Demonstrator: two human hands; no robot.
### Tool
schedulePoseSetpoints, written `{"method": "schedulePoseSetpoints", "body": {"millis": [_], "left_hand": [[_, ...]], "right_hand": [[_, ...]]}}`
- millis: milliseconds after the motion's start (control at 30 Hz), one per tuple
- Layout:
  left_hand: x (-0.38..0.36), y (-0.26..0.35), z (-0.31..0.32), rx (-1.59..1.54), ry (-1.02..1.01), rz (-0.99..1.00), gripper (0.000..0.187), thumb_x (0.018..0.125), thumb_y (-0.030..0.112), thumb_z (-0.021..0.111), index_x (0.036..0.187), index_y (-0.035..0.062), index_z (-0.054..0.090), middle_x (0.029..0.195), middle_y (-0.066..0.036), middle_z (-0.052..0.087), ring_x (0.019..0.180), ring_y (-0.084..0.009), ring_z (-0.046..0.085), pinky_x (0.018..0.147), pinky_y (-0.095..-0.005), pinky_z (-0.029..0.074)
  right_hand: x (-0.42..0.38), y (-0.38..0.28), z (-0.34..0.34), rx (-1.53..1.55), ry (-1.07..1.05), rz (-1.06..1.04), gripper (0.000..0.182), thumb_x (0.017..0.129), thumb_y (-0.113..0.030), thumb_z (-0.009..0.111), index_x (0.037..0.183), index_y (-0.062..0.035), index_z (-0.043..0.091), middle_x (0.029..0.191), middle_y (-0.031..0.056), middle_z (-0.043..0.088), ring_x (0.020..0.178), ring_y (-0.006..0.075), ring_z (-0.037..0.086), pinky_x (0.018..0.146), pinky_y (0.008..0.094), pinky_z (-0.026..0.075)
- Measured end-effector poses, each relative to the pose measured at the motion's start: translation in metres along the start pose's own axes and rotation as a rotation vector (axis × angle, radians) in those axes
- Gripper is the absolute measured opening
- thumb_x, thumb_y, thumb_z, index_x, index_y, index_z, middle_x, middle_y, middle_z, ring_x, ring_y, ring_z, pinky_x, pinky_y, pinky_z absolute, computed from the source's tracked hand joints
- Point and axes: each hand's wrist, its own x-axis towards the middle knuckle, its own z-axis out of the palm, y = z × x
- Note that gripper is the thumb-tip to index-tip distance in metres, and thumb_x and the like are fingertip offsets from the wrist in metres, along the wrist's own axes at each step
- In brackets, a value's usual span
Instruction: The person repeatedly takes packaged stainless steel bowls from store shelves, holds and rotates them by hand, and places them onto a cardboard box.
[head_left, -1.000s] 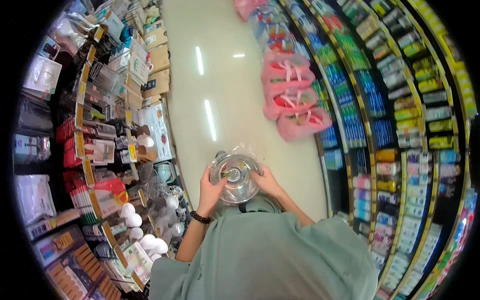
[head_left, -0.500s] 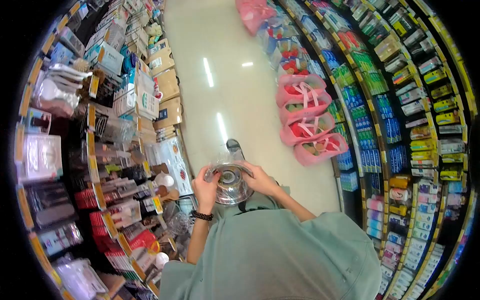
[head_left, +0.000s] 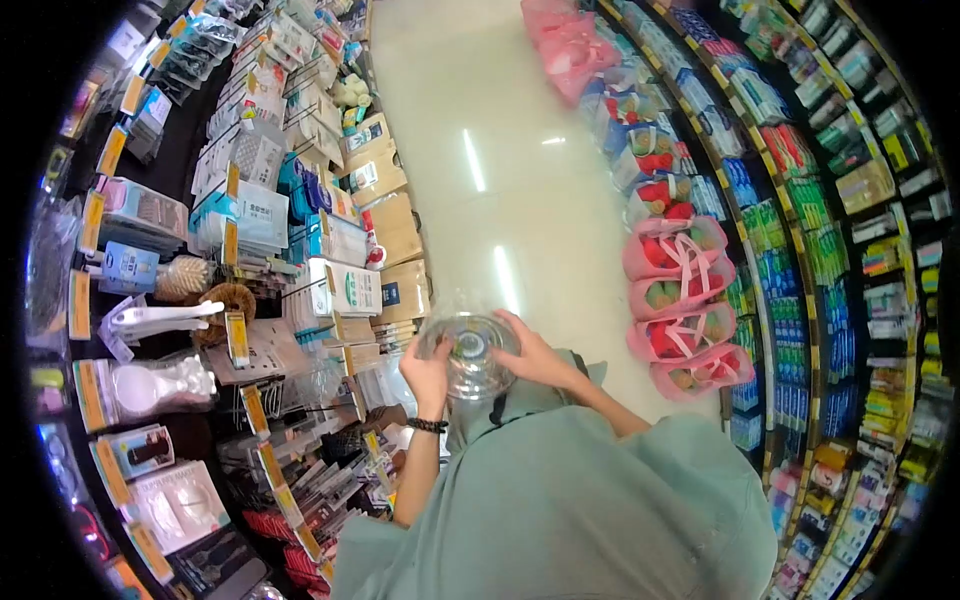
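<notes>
A round, shiny see-through item with concentric rings [head_left: 470, 372] is held level in front of my body. It looks like a bowl or lid in clear wrapping, but I cannot make out which. My left hand [head_left: 426, 376] grips its left rim and wears a dark beaded bracelet [head_left: 428, 425] at the wrist. On the opposite side, my right hand [head_left: 532, 357] holds the right rim, thumb resting on top. Fingers beneath the item are hidden.
Packaged kitchen goods hang on the left shelf [head_left: 165, 385], with cutting boards [head_left: 395, 232] along its aisle side. Pink bags with ribbon handles [head_left: 682, 325] stand on the glossy floor [head_left: 480, 90] against the right shelf, which holds toothpaste-like boxes [head_left: 790, 345].
Shelves and pink bags have shifted downward and to the right in view. Both hands still hold the round item, which now shows its rings at a slightly different angle.
</notes>
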Motion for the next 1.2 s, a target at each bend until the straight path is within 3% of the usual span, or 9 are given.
{"method": "schedulePoseSetpoints", "body": {"millis": [133,367,533,633,767,867,967,1067,1200], "left_hand": [[0.066,0.013,0.027,-0.297,0.050,-0.224,0.028,0.082,-0.001,0.077,0.109,-0.0054,0.070,0.104,-0.009,0.074,0.091,-0.0161,0.067,0.082,-0.0292,0.052],[0.175,0.006,0.084,-0.430,0.023,-0.553,0.031,0.082,0.001,0.078,0.111,-0.0057,0.068,0.106,-0.010,0.072,0.091,-0.0182,0.068,0.080,-0.0323,0.053],[0.294,0.012,0.116,-0.432,-0.123,-0.484,0.026,0.087,0.004,0.073,0.111,-0.0026,0.068,0.103,-0.008,0.072,0.091,-0.0163,0.067,0.080,-0.0305,0.053],[0.376,0.035,0.137,-0.445,-0.118,-0.458,0.025,0.085,0.003,0.074,0.109,-0.0031,0.068,0.097,-0.007,0.072,0.086,-0.0158,0.067,0.077,-0.0295,0.052],[0.494,0.076,0.161,-0.482,-0.159,-0.401,0.024,0.086,0.000,0.072,0.109,-0.0040,0.068,0.100,-0.008,0.073,0.087,-0.0152,0.067,0.077,-0.0294,0.052],[0.577,0.097,0.177,-0.478,-0.148,-0.345,0.023,0.086,-0.002,0.071,0.109,-0.0037,0.068,0.102,-0.009,0.074,0.088,-0.0147,0.068,0.078,-0.0293,0.052],[0.654,0.109,0.188,-0.462,-0.102,-0.258,0.023,0.086,-0.001,0.072,0.109,-0.0032,0.068,0.100,-0.008,0.074,0.088,-0.0146,0.067,0.079,-0.0294,0.052],[0.707,0.143,0.191,-0.455,-0.038,-0.215,0.023,0.086,0.000,0.072,0.108,-0.0038,0.068,0.099,-0.008,0.074,0.087,-0.0145,0.067,0.080,-0.0296,0.052],[0.777,0.136,0.202,-0.408,0.032,-0.204,0.023,0.088,0.002,0.072,0.110,-0.0044,0.067,0.101,-0.008,0.073,0.089,-0.0148,0.067,0.081,-0.0300,0.052]], "right_hand": [[0.071,-0.015,-0.024,0.094,0.010,0.071,0.071,0.094,-0.017,0.067,0.153,-0.0085,0.029,0.124,0.0225,0.063,0.109,0.0276,0.065,0.093,0.0386,0.050],[0.177,-0.021,-0.067,0.156,0.051,0.013,0.074,0.093,-0.008,0.064,0.155,-0.0048,0.024,0.141,0.0223,0.051,0.129,0.0272,0.054,0.106,0.0364,0.044],[0.292,-0.003,-0.101,0.086,0.068,-0.012,0.071,0.094,-0.006,0.059,0.156,-0.0038,0.025,0.148,0.0227,0.045,0.138,0.0315,0.046,0.113,0.0386,0.037],[0.372,-0.039,-0.131,0.167,0.039,0.128,0.069,0.094,-0.005,0.058,0.156,-0.0025,0.025,0.150,0.0234,0.043,0.141,0.0334,0.043,0.117,0.0398,0.032],[0.474,-0.056,-0.152,-0.050,0.140,0.008,0.072,0.096,-0.005,0.059,0.156,-0.0010,0.020,0.145,0.0204,0.046,0.134,0.0287,0.048,0.111,0.0391,0.040],[0.542,-0.099,-0.172,0.068,0.208,0.036,0.075,0.098,-0.008,0.060,0.159,-0.0042,0.016,0.149,0.0200,0.042,0.136,0.0293,0.045,0.114,0.0393,0.035],[0.609,-0.114,-0.189,0.255,0.174,0.182,0.085,0.097,-0.008,0.063,0.160,-0.0078,0.004,0.138,0.0184,0.050,0.129,0.0280,0.052,0.105,0.0387,0.044],[0.671,-0.132,-0.197,0.328,0.167,0.120,0.078,0.096,-0.002,0.059,0.159,-0.0045,0.014,0.151,0.0171,0.038,0.136,0.0266,0.043,0.114,0.0360,0.034],[0.769,-0.094,-0.215,0.114,0.146,0.002,0.076,0.095,-0.001,0.056,0.159,-0.0048,0.016,0.149,0.0183,0.040,0.138,0.0267,0.041,0.115,0.0366,0.033]]}}
